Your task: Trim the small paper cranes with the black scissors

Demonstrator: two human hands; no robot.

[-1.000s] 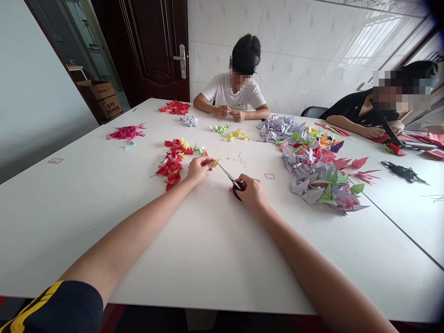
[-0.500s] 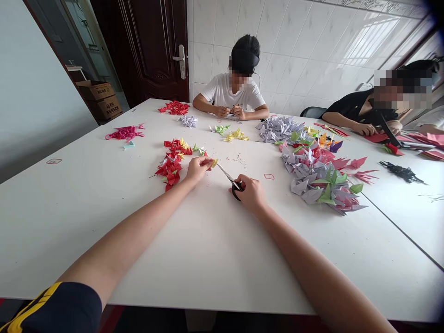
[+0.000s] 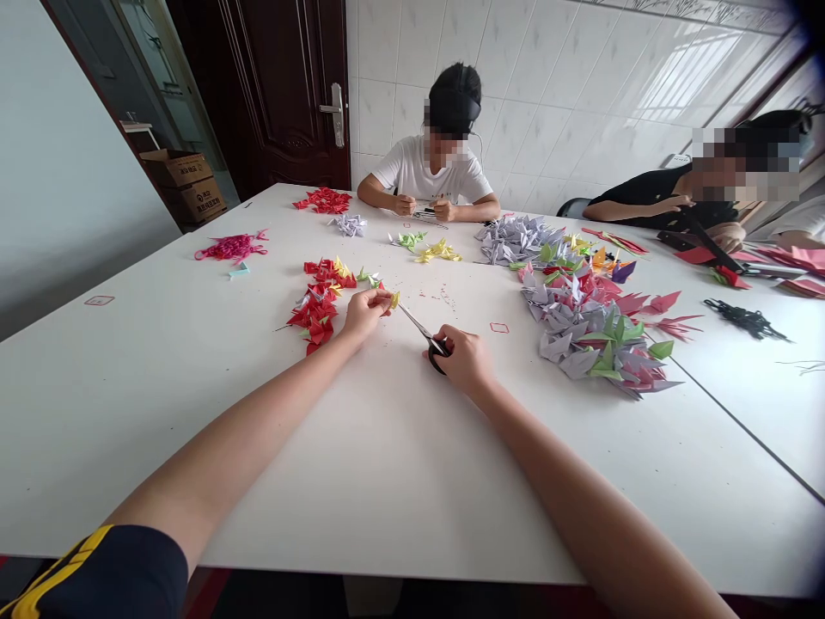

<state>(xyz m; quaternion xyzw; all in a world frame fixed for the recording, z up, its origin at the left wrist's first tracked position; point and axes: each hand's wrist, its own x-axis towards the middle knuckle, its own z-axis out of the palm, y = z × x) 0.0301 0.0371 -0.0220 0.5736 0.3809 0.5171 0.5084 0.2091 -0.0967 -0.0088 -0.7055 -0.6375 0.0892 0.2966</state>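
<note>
Up goes the far co-worker's bare forearm (image 3: 635, 207)! Left hand (image 3: 366, 311) pinches a small yellow folded-paper piece (image 3: 394, 300); right hand (image 3: 465, 359) clenches black-handled steel scissors (image 3: 418, 327) just beside it, on a white table (image 3: 116, 413), white tiled wall (image 3: 547, 86) beyond.

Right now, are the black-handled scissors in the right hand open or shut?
Shut: the black-handled scissors in the right hand show blades together, one narrow point.
</note>
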